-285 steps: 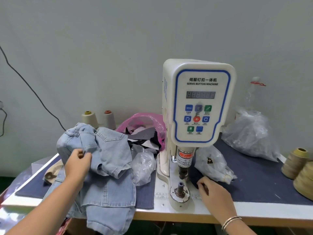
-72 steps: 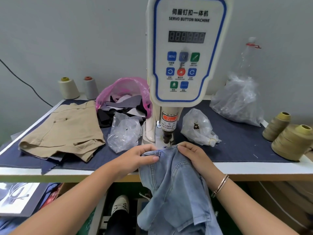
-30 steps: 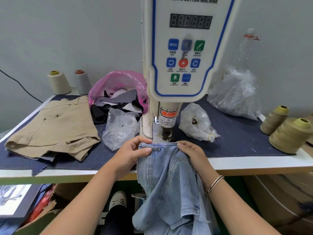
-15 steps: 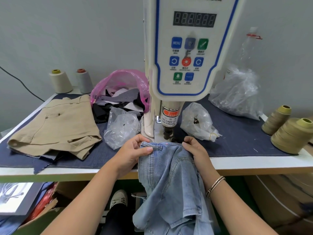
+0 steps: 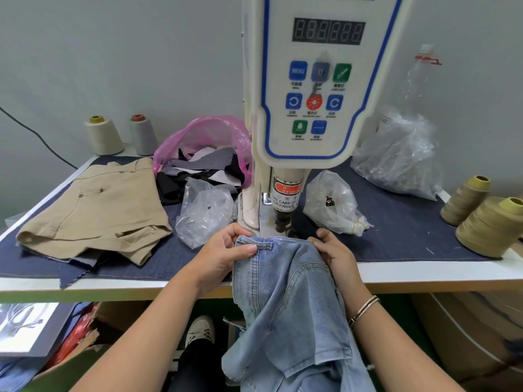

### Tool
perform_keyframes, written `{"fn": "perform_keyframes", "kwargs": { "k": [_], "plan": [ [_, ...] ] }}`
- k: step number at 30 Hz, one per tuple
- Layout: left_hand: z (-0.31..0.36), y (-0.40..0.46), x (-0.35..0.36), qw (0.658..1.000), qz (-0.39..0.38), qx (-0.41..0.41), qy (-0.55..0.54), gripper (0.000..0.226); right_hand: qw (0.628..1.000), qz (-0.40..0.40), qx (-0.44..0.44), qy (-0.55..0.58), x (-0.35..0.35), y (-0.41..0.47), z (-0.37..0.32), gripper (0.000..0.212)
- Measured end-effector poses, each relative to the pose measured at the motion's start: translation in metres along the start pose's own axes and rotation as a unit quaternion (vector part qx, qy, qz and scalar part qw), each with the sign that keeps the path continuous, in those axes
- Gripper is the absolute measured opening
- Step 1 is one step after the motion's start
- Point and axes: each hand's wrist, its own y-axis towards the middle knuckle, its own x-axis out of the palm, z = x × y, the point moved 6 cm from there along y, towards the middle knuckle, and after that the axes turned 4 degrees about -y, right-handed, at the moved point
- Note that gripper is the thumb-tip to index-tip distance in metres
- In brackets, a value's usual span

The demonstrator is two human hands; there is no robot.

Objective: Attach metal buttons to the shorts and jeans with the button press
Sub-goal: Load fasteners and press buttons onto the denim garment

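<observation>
Clear plastic bags (image 5: 206,210) crowding both sides of press head (image 5: 283,219).

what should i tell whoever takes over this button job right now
Left hand: pinches the jeans waistband at its left end.
Right hand: grips the waistband at its right end.
The jeans' top edge lies under the press head, a red dot showing on it; the rest hangs off the table edge.
Khaki shorts lie at the table's left, with small buttons showing.
No button shows on the jeans waistband.
Left: line up the spot, press the button, set the jeans aside.
</observation>
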Motion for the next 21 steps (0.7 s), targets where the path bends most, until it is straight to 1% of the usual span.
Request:
{"fn": "perform_keyframes", "kwargs": {
  "k": [16, 18, 21],
  "plan": [
    [0.001, 0.000, 0.000, 1.000, -0.001, -0.003, 0.008, 0.028, 1.000, -0.013, -0.011, 0.022, 0.003, 0.000, 0.000, 0.025],
    [0.002, 0.000, 0.001, 1.000, -0.008, -0.002, 0.008, 0.027, 0.999, -0.021, -0.017, 0.024, 0.006, -0.003, -0.002, 0.025],
    [0.002, -0.001, 0.002, 0.999, -0.040, -0.007, 0.006, 0.026, 0.998, -0.047, -0.037, 0.029, 0.012, -0.011, -0.005, 0.026]
  ]
}}
